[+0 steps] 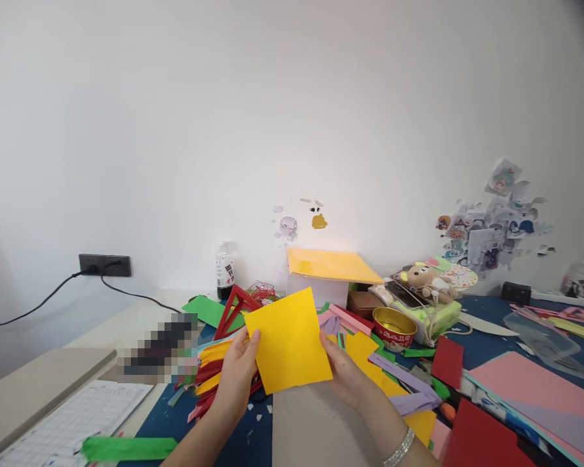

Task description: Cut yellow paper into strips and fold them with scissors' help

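A square sheet of yellow paper [289,344] is held up, slightly tilted, above a grey board [306,428]. My left hand [238,370] pinches its left edge, thumb on the front and fingers behind. At the right edge, my right hand [343,373] grips the sheet, its fingers partly hidden behind the paper. A sparkling bracelet [400,449] is on my right wrist. Strips of red and orange paper [214,366] lie beside my left hand. Yellow paper pieces [363,350] and purple strips [409,389] lie beside my right hand.
Behind the sheet stand a labelled bottle [225,271], a box topped with an orange paper pack [331,264], and a red-gold tin [394,327]. A plush bear [431,282] sits at right. Red paper [481,438] and pink sheets [540,383] cover the right side. Cables run from a power strip [106,264].
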